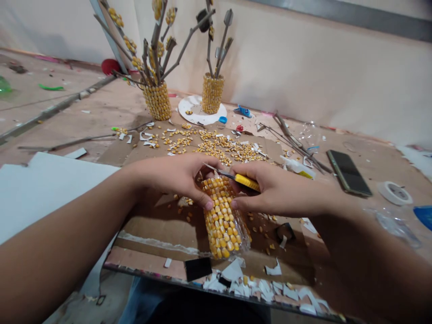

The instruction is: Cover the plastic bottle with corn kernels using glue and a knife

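Note:
A clear plastic cylinder covered in rows of yellow corn kernels (222, 220) stands tilted near the table's front edge. My left hand (178, 177) is closed around its upper left side, thumb on the kernels. In my right hand (270, 189) is a yellow-handled cutting tool (247, 181), its thin metal blade pointing left across the cylinder's top rim. Whether it is a knife or scissors I cannot make out. My right thumb touches the cylinder's right side, where bare plastic shows. Loose corn kernels (219, 146) lie scattered behind my hands on cardboard (151, 229).
Behind stand two kernel-covered pots (157, 102) with twigs, one on a white disc (189, 105). At right lie twigs (290, 137), a glue tube (297, 167), a phone (349, 173) and a tape roll (394, 192). White scraps (266, 290) line the front edge; white sheets (50, 193) lie left.

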